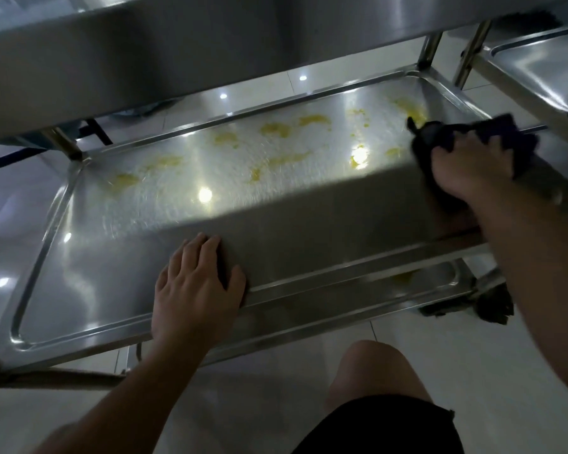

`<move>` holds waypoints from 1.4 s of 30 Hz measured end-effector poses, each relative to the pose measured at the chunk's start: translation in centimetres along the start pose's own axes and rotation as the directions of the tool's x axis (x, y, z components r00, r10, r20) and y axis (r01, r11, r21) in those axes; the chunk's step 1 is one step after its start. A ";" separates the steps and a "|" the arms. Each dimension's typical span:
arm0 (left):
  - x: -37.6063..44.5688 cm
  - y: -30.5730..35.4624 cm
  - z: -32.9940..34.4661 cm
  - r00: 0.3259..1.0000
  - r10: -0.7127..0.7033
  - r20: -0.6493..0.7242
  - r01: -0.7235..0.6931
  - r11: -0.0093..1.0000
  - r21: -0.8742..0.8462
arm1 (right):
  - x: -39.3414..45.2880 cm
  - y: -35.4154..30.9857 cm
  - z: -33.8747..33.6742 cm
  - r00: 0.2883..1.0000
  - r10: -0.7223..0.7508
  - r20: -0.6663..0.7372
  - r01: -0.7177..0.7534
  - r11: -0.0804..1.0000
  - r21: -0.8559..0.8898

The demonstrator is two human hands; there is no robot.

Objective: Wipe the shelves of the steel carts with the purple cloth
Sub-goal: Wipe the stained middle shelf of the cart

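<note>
The middle shelf (89, 283) of a steel cart fills the view, a shallow tray with raised rims. Yellow smears (276, 129) dot its far half. My right hand (469, 168) grips the bunched purple cloth (440, 136) at the shelf's right end, close to the smears in the far right corner. My left hand (197, 283) rests flat on the shelf's front rim, fingers straight. Part of the cloth lies hidden under my right hand.
The cart's upper shelf (145, 54) hangs low over the far side. A second steel cart (545, 70) stands at the right. A lower shelf (358, 290) shows beneath, with a caster (492, 306) at its right. My knee (374, 371) is above the tiled floor.
</note>
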State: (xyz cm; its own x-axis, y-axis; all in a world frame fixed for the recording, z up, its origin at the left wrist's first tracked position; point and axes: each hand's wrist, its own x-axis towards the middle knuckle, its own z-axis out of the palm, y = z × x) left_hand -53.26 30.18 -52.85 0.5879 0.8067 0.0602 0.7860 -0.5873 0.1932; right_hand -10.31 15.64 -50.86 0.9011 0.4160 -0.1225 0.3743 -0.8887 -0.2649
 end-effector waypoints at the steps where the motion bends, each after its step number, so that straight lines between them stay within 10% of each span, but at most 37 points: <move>1: 0.0 0.0 0.0 1.000 -0.002 -0.001 0.003 1.000 0.003 | -1.3 -2.7 0.8 0.998 -0.062 0.003 0.062 0.998 -0.003; 10: 0.0 0.2 0.0 1.000 -0.014 -0.006 0.014 1.000 0.013 | -14.2 -19.5 7.6 0.650 -0.723 0.234 0.729 0.680 0.077; 14: 0.0 0.1 0.0 1.000 -0.002 -0.017 0.002 1.000 0.007 | -10.6 -15.5 5.2 0.730 -0.667 0.149 0.671 0.741 0.027; 19: 0.0 -0.1 0.2 1.000 -0.001 -0.021 0.001 1.000 -0.001 | -2.4 -1.4 0.1 0.972 -0.233 -0.033 0.232 0.972 -0.026; 27: 0.2 0.0 0.3 1.000 0.000 -0.026 0.000 1.000 -0.003 | -4.2 7.4 -1.1 0.988 0.143 -0.060 -0.142 0.990 0.019; 34: 0.2 0.4 0.1 1.000 -0.011 -0.001 0.011 1.000 -0.005 | -17.3 -3.4 3.6 0.937 -0.304 -0.173 0.291 0.952 -0.097; 42: -0.1 0.7 -0.6 1.000 0.008 0.002 -0.008 0.999 -0.039 | -25.0 -12.7 8.1 0.762 -0.647 0.021 0.646 0.762 0.045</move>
State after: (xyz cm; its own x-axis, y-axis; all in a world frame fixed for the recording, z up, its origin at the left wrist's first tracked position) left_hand -52.87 29.75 -52.12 0.5949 0.8015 0.0602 0.7729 -0.5910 0.2308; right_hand -39.34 18.12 -52.21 0.4398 0.8962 0.0581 0.8575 -0.3998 -0.3238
